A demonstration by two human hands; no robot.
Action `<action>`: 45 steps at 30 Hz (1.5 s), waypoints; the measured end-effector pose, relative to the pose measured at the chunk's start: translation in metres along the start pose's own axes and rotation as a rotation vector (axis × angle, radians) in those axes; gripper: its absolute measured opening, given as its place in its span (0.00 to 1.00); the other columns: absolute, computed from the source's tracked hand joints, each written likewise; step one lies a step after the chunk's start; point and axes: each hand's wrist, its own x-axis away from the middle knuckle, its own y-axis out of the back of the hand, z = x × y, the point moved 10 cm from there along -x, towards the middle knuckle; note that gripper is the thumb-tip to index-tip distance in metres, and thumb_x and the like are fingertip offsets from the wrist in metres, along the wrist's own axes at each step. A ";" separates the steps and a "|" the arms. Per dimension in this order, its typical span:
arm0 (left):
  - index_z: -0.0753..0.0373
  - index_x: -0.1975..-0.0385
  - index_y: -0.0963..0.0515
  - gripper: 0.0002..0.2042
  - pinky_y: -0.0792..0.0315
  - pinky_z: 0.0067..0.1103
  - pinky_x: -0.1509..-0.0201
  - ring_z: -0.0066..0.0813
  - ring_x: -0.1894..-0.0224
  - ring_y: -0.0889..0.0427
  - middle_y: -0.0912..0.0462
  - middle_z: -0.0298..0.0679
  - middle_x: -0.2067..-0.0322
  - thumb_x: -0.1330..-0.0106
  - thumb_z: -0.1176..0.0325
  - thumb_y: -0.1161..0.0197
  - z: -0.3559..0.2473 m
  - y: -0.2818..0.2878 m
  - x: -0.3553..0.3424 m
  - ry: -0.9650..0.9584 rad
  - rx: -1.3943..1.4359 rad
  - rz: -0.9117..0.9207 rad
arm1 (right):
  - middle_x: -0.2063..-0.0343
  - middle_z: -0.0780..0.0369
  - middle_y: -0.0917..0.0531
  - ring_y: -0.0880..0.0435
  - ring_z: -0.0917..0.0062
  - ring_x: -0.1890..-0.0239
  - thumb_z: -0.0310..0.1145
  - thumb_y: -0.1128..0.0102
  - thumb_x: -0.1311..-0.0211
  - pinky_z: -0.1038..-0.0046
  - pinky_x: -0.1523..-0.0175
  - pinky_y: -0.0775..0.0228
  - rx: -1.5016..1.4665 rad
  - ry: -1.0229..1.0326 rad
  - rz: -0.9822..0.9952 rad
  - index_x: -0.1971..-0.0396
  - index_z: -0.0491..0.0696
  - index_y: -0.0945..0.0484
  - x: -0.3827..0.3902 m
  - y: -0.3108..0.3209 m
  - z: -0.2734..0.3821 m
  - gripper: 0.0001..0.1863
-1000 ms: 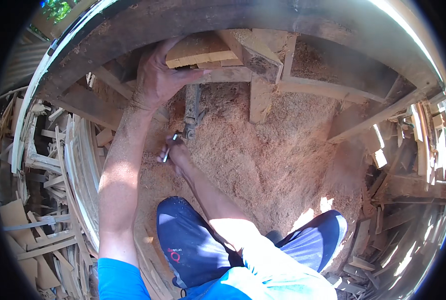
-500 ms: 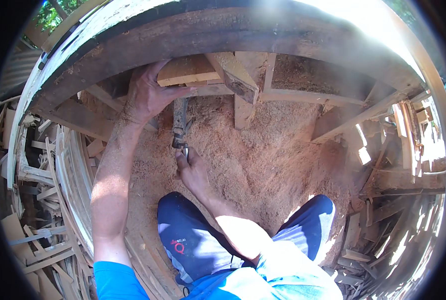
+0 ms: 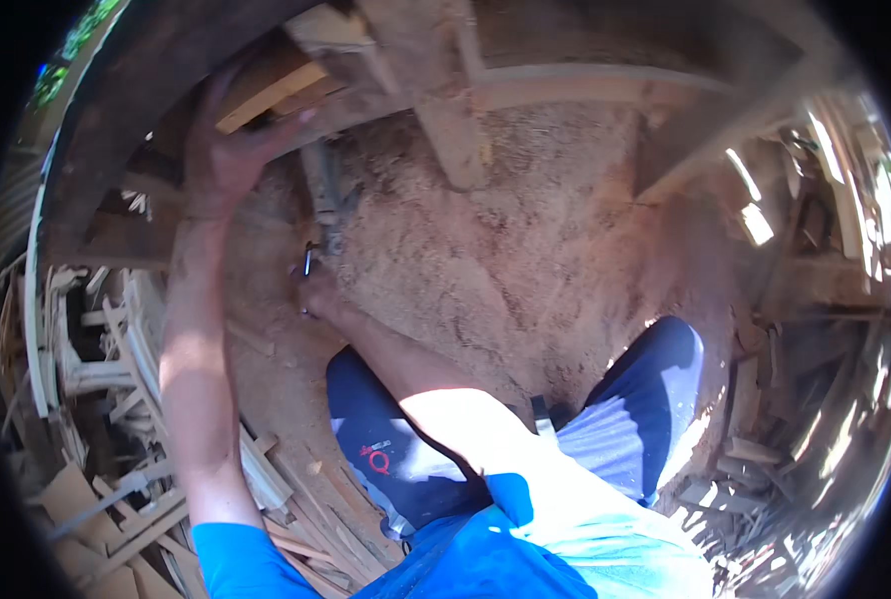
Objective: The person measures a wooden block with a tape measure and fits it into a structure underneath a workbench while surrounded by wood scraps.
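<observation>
My left hand point(image 3: 224, 165) reaches up under the bench edge, its thumb and fingers around a light wooden block point(image 3: 271, 97). A grey metal clamp point(image 3: 319, 180) hangs below that block, blurred by motion. At its lower end my right hand point(image 3: 317, 292) is closed round the handle point(image 3: 308, 262), which catches the light. The upper end of the clamp is hidden behind the wood and my left fingers.
The dark bench frame point(image 3: 126, 120) arches overhead, with a wooden leg point(image 3: 450, 140) coming down in the middle. Sawdust point(image 3: 525, 260) covers the ground before my knees. Scrap wood strips point(image 3: 131, 499) lie piled at left, with more offcuts point(image 3: 755, 459) at right.
The view has dipped under the bench, so the bright bench top has mostly left the picture. Both hands, block and clamp appear farther left; my right hand stays on the handle.
</observation>
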 end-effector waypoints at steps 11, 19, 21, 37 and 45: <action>0.71 0.41 0.26 0.31 0.31 0.29 0.33 0.40 0.37 0.24 0.23 0.52 0.40 0.36 0.54 0.28 0.145 0.012 0.069 0.200 -0.291 0.254 | 0.61 0.47 0.15 0.15 0.55 0.57 0.47 0.42 0.34 0.59 0.49 0.25 0.496 0.161 0.048 0.53 0.43 0.20 0.153 0.234 0.039 0.22; 0.72 0.39 0.27 0.28 0.34 0.31 0.31 0.44 0.33 0.27 0.26 0.55 0.37 0.29 0.55 0.36 0.050 0.004 0.027 0.292 -0.099 0.239 | 0.73 0.63 0.16 0.15 0.80 0.72 0.36 0.39 0.35 0.73 0.64 0.21 -0.125 0.291 -0.974 0.61 0.42 0.18 0.360 0.617 0.012 0.12; 0.72 0.39 0.27 0.29 0.34 0.32 0.31 0.47 0.33 0.28 0.26 0.56 0.37 0.30 0.53 0.36 0.053 0.011 0.028 0.285 -0.209 0.196 | 0.71 0.60 0.14 0.13 0.75 0.71 0.36 0.38 0.35 0.70 0.62 0.20 0.031 0.061 -1.112 0.61 0.44 0.17 0.386 0.683 -0.063 0.11; 0.68 0.49 0.20 0.26 0.22 0.38 0.52 0.54 0.53 0.16 0.15 0.55 0.55 0.32 0.49 0.36 -0.025 0.009 0.005 -0.006 -0.606 -0.027 | 0.43 0.44 0.25 0.24 0.47 0.42 0.39 0.50 0.34 0.54 0.40 0.28 0.790 -0.554 -1.214 0.51 0.41 0.21 0.464 0.764 -0.224 0.20; 0.67 0.51 0.20 0.24 0.21 0.39 0.57 0.52 0.58 0.15 0.15 0.53 0.60 0.33 0.50 0.36 -0.030 0.003 -0.001 0.093 -0.611 -0.028 | 0.59 0.44 0.15 0.16 0.49 0.55 0.42 0.46 0.36 0.52 0.50 0.24 1.150 -0.135 -1.103 0.57 0.44 0.18 0.381 0.815 -0.159 0.18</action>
